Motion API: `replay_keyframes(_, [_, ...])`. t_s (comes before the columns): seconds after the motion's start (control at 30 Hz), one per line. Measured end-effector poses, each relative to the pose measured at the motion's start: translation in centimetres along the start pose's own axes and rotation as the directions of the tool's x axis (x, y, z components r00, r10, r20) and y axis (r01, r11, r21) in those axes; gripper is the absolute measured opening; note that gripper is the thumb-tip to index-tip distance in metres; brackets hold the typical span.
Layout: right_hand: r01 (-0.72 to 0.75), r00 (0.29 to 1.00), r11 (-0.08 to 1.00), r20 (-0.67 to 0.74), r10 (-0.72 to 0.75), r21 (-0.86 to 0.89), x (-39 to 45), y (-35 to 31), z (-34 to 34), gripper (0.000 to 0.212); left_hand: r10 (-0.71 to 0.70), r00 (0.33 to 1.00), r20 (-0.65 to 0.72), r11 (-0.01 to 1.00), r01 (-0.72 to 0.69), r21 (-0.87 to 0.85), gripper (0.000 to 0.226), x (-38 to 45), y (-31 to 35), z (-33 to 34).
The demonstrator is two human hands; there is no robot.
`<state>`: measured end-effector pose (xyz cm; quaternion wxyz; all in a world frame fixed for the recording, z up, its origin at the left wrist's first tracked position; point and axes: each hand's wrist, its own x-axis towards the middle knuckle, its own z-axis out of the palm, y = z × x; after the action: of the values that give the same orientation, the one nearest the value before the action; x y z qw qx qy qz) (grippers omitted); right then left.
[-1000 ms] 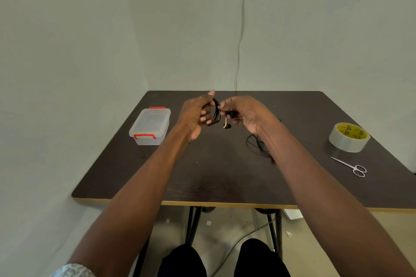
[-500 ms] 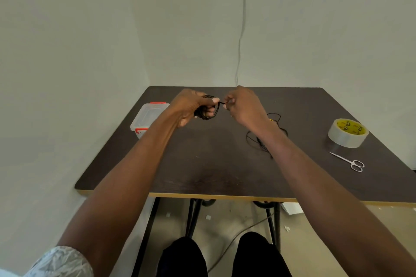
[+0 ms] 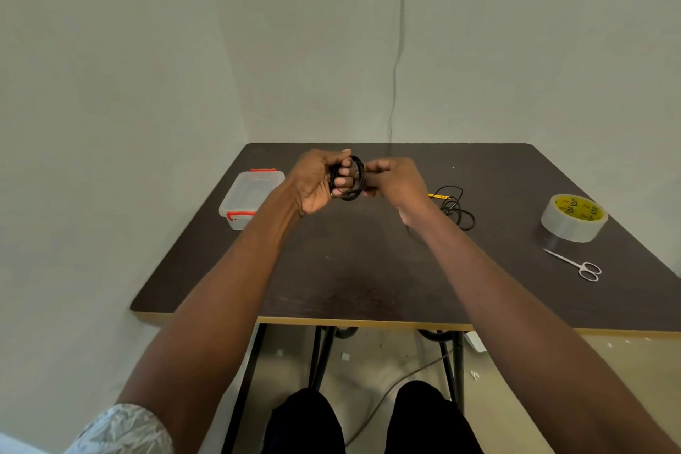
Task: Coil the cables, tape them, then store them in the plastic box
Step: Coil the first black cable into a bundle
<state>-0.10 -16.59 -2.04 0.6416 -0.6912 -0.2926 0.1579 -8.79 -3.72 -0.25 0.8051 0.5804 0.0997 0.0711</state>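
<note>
Sitting in a pale-walled corner at a dark table (image 3: 368, 269). Clenching the black coiled cable (image 3: 353, 179) in the left hand (image 3: 317, 181), fingers curled through the loops, above the far middle of the table. Pinching the coil's right side with the right hand (image 3: 396, 182). Leaving a second, loose black cable (image 3: 457, 210) lying just right of the hands. Keeping the lidded plastic box (image 3: 250, 197) at left, tape roll (image 3: 573, 217) and scissors (image 3: 575, 263) at right.
</note>
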Motion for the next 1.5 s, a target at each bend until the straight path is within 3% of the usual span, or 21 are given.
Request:
replay_keyframes(0.1, [-0.122,0.987,0.972,0.128,0.097,0.200,-0.5,-0.4,-0.4,0.015,0.023,1.000,-0.009,1.000,-0.023,0.002,0.028,0.0,0.0,-0.1])
replay_keyframes(0.3, [-0.167,0.960,0.955,0.263,0.100,0.246,-0.4,-0.8,-1.9,0.008,0.059,0.997,-0.058,0.997,-0.056,0.051,0.029,-0.1,0.2,0.6])
replay_keyframes(0.43, [-0.099,0.982,0.989,0.169,0.080,0.108,-0.3,-0.7,-1.5,0.009,0.061,0.993,-0.097,0.991,-0.049,0.125,0.028,-0.3,0.3,1.1])
replay_keyframes(0.7, [-0.154,0.986,0.974,0.092,0.141,0.163,-0.1,0.3,-1.0,0.010,0.129,0.978,-0.166,0.970,-0.090,0.226,0.026,-0.5,-0.4,0.9])
replay_keyframes(0.87, [-0.138,0.990,0.967,-0.007,0.143,0.214,-0.3,0.8,-0.5,0.008,0.220,0.932,-0.288,0.963,-0.160,0.216,0.022,-0.4,-1.1,1.2])
replay_keyframes(1.0, [-0.093,0.988,0.990,-0.112,0.105,0.110,-0.4,0.6,-0.3,0.011,0.348,0.876,-0.334,0.906,-0.223,0.360,0.023,-0.2,-1.9,1.3])
replay_keyframes(1.1, [-0.064,0.997,0.994,-0.048,0.069,0.091,-0.4,-0.1,-1.1,0.009,0.357,0.880,-0.314,0.871,-0.192,0.452,0.026,-0.3,-2.0,0.9])
replay_keyframes(1.27, [-0.057,0.992,0.998,0.114,0.053,0.031,-0.2,-0.4,-2.6,0.021,0.334,0.890,-0.311,0.890,-0.189,0.415,0.026,-0.3,-1.8,0.5])
replay_keyframes(1.5, [0.029,0.991,0.997,0.131,-0.020,-0.067,0.0,-0.3,-2.9,0.016,0.283,0.923,-0.259,0.908,-0.172,0.381,0.027,-0.9,-0.6,0.8])
